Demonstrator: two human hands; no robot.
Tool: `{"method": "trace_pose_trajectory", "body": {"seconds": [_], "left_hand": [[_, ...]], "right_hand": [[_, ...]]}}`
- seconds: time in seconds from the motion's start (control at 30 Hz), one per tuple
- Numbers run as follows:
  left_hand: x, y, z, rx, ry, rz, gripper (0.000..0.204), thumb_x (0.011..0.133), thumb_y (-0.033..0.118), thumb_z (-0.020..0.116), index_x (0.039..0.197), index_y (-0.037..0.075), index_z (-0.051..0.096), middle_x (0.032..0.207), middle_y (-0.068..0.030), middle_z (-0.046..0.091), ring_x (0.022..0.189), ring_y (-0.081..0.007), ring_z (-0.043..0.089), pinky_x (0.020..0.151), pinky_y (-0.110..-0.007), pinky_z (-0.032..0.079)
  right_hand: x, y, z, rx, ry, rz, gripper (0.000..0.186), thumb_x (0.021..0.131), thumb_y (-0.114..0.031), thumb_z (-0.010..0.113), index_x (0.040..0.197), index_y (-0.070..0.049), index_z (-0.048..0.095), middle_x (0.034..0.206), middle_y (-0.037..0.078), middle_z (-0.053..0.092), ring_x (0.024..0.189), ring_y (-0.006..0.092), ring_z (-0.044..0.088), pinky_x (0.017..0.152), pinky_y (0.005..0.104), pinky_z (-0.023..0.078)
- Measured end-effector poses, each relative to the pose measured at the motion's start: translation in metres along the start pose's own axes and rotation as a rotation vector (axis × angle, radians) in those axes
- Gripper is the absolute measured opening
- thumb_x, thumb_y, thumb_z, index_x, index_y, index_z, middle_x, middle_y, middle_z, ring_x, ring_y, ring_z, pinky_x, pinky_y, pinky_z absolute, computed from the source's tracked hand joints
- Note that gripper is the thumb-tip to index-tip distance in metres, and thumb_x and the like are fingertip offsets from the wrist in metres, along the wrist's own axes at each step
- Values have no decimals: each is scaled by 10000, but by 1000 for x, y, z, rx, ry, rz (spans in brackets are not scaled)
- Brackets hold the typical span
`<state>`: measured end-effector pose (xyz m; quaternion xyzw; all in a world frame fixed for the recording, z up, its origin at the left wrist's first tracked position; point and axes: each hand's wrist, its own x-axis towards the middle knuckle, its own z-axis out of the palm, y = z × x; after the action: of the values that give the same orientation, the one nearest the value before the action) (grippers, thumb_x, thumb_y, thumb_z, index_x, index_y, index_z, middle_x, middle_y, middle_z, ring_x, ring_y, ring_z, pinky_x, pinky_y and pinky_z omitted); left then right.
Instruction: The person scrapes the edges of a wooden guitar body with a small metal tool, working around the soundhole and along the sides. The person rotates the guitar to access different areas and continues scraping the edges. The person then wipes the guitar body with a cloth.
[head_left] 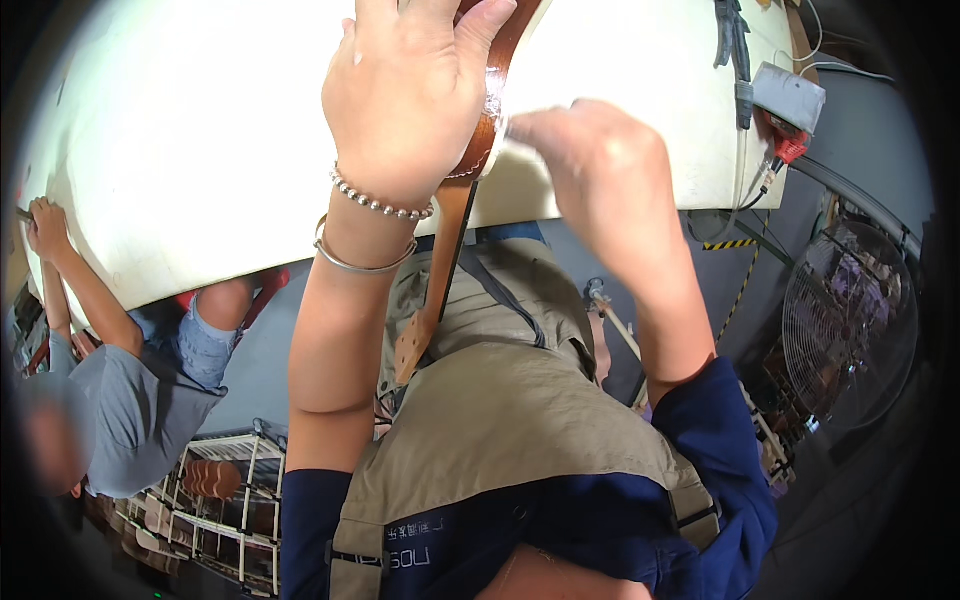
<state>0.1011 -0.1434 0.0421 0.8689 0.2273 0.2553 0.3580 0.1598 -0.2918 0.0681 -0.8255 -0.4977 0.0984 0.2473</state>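
Note:
A glossy brown ukulele [485, 130] rests on the white table, partly covered by my left hand. Its neck [443, 250] points down toward my lap, and the headstock [412, 347] lies against my apron. My left hand [405, 90] lies over the ukulele's body with the thumb spread; its fingertips run out of view at the top. Right beside the body's rounded edge is my right hand [608, 160], its fingers curled and pinched at the pale rim. Motion blurs those fingertips, and whatever they hold cannot be made out.
A white-topped table [220, 150] spreads ahead. Far left, another person [150, 400] works at the same table. A rack [235, 500] with wooden instrument bodies stands below. To the right are a grey box [789, 97] with cables and a large fan [850, 320].

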Motion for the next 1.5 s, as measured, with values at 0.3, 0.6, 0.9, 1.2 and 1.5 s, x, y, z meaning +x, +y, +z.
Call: {"method": "trace_pose_trajectory", "body": {"seconds": [0.3,0.6,0.9,1.2,1.5], "left_hand": [[3,8,-4,-32,-31,-49,542,926,175,568,1449,246,442,1009,-126,548,830,-325,591,706,-363,505],[2,4,-2,69,-7,-6,543,925,189,563,1451,247,438,1020,-138,540,836,-337,584,716,-366,504],[2,7,-6,62,-63,-48,532,933,219,555,1451,244,439,1065,-147,551,870,-350,593,718,-370,509],[4,7,-6,11,-37,-19,539,923,197,563,1447,233,442,1092,-154,556,898,-358,599,742,-380,512],[3,4,-3,29,-11,-6,544,920,182,564,1448,234,443,1105,-155,559,904,-355,602,754,-380,513]], "right_hand": [[24,17,0,-15,38,59,144,796,-62,602,879,-73,720,730,148,665,703,315,656,617,393,515],[20,18,-4,61,-26,31,209,744,-30,591,882,-92,735,714,138,659,719,310,653,615,396,516],[2,11,-1,216,-67,44,141,784,-46,620,871,-85,724,726,137,670,702,305,662,637,401,525],[10,0,-8,-21,-47,21,160,751,-61,611,857,-78,730,712,149,659,715,299,662,623,389,521],[7,1,-3,-37,-25,17,145,758,-45,612,851,-74,721,713,135,667,710,309,660,615,399,519]]}}
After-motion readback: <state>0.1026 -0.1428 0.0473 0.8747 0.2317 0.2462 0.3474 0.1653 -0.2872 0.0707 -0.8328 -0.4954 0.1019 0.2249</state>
